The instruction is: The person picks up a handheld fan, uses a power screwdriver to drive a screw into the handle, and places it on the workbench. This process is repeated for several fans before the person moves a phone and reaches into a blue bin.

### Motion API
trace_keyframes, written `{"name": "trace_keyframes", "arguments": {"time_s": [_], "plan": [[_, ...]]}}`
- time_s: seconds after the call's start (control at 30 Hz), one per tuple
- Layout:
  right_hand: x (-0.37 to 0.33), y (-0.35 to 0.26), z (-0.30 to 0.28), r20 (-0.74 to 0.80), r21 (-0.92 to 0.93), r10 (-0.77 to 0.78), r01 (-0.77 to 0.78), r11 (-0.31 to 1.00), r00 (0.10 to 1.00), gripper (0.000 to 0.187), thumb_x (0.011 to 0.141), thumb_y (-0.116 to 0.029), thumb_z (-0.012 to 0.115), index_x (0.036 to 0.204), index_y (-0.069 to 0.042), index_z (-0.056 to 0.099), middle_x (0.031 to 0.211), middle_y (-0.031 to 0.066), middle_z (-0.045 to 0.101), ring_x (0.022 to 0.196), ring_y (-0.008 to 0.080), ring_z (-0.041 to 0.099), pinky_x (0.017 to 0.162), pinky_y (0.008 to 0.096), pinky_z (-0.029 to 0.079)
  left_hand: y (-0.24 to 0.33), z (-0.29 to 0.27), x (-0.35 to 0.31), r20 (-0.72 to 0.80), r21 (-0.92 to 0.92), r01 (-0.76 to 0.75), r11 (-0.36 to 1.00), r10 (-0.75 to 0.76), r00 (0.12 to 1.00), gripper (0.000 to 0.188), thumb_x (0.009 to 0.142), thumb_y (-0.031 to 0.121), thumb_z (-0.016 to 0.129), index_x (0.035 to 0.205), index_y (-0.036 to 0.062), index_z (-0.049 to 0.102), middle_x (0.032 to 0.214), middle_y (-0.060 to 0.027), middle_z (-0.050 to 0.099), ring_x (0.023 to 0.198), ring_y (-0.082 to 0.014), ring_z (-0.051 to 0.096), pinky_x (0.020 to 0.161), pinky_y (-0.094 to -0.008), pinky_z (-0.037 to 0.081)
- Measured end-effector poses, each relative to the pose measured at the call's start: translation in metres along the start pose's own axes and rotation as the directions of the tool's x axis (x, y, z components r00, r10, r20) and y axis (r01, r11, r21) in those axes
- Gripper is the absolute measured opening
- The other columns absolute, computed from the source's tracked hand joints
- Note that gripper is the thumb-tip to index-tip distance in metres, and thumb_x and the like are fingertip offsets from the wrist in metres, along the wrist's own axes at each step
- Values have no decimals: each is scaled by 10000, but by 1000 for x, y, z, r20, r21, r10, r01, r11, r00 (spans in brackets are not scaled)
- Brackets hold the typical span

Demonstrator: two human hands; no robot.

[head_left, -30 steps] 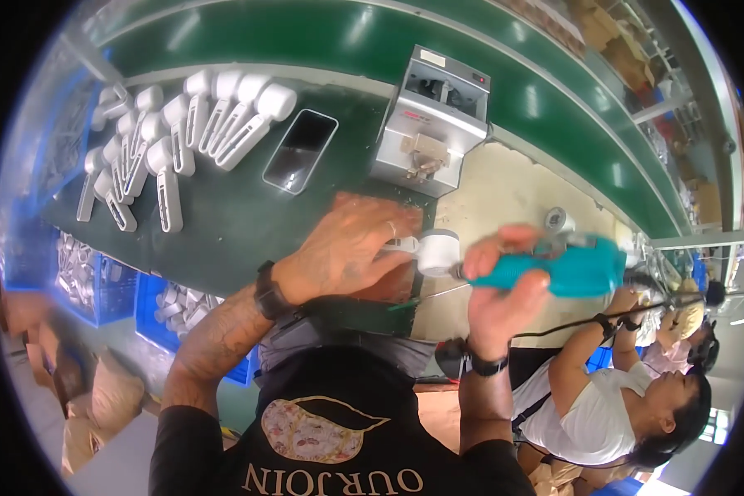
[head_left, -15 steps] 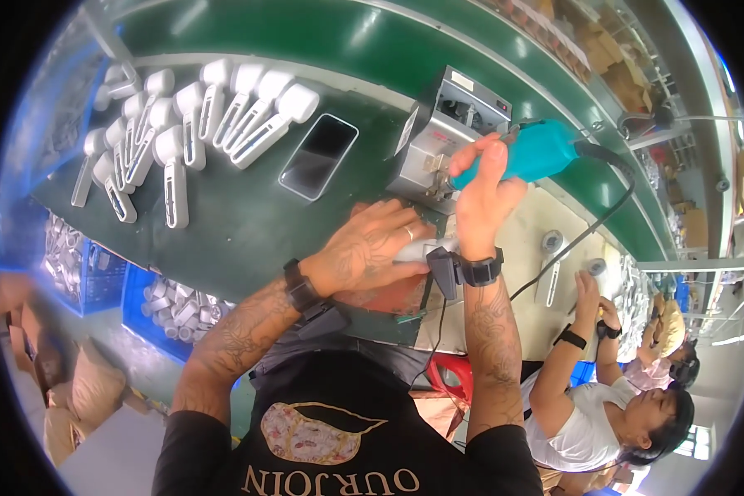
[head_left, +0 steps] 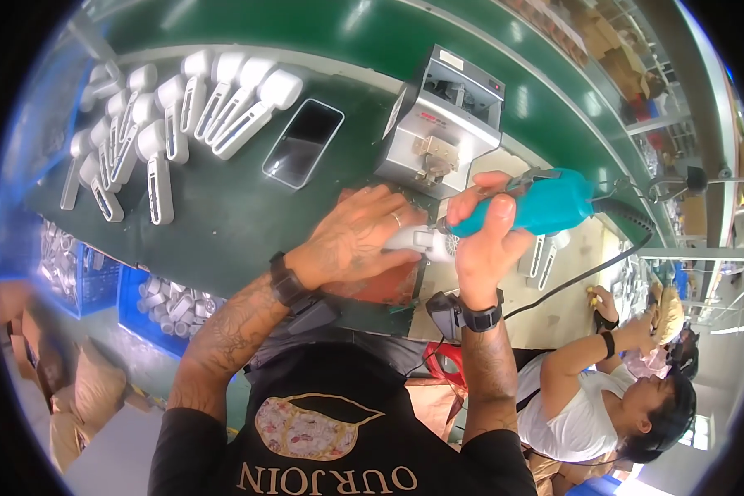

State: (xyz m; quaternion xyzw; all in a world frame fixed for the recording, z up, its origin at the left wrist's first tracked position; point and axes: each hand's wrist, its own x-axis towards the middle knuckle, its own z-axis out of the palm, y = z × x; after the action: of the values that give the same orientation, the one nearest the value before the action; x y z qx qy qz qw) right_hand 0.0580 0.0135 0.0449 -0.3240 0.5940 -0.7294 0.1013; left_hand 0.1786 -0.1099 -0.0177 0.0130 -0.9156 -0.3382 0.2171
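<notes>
My left hand (head_left: 357,241) presses down on a white plastic part (head_left: 426,241) at the near edge of the green bench (head_left: 223,223). A turquoise electric screwdriver (head_left: 537,207) is gripped in my right hand (head_left: 488,236), its tip down on the round end of that part. The screwdriver's black cable (head_left: 603,264) trails off to the right. Just behind the hands stands a grey metal machine (head_left: 442,124).
Several white plastic parts (head_left: 165,116) lie in rows at the bench's left, with a dark phone (head_left: 303,142) beside them. Blue bins (head_left: 153,302) of small parts hang below the bench. A person in a white top (head_left: 587,397) works at the lower right. Brown sacks (head_left: 74,388) sit lower left.
My right hand swung the screwdriver from the right side up over the bench and brought it down onto the white part. My left hand stayed on the part.
</notes>
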Motion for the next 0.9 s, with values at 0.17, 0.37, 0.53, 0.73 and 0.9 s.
{"name": "trace_keyframes", "arguments": {"time_s": [0.17, 0.37, 0.53, 0.73, 0.9], "plan": [[-1, 7, -2, 47, 28, -8, 6, 1000, 999, 524, 1000, -468, 592, 1063, 48, 532, 717, 78, 552, 617, 185, 548, 587, 328, 459, 2, -3, 1, 68, -19, 35, 999, -34, 997, 441, 816, 386, 776, 1165, 136, 674, 1107, -50, 634, 1052, -282, 581, 955, -425, 460], [-5, 21, -3, 72, 41, -31, 28, 999, 997, 435, 1028, -416, 559, 992, 15, 513, 717, 83, 549, 621, 187, 540, 602, 335, 464, 5, -2, 2, 8, 50, -16, 999, 16, 1000, 431, 827, 386, 765, 1144, 112, 663, 1121, -61, 622, 1054, -308, 576, 964, -446, 455], [-2, 22, -3, 102, 48, -32, 28, 998, 994, 410, 1037, -401, 544, 965, 1, 507, 707, 80, 545, 621, 185, 540, 602, 336, 466, 6, -4, 2, 32, 37, -2, 999, 0, 999, 433, 834, 390, 757, 1146, 106, 660, 1117, -73, 612, 1042, -313, 573, 953, -461, 454], [7, 5, 3, 50, -52, 50, -48, 998, 997, 431, 1041, -406, 539, 1033, 24, 528, 707, 74, 553, 623, 181, 546, 596, 320, 463, 4, -3, 0, 38, 39, -13, 999, 12, 999, 445, 838, 393, 752, 1176, 119, 658, 1104, -74, 608, 1032, -302, 568, 929, -438, 456], [46, -2, 22, -30, -90, -107, 104, 990, 994, 429, 1041, -400, 543, 1062, 28, 546, 714, 68, 576, 655, 169, 584, 600, 300, 466, 3, -4, -2, 20, 37, -27, 999, 26, 999, 461, 842, 400, 750, 1203, 131, 653, 1094, -66, 608, 1020, -288, 560, 923, -423, 456]]}}
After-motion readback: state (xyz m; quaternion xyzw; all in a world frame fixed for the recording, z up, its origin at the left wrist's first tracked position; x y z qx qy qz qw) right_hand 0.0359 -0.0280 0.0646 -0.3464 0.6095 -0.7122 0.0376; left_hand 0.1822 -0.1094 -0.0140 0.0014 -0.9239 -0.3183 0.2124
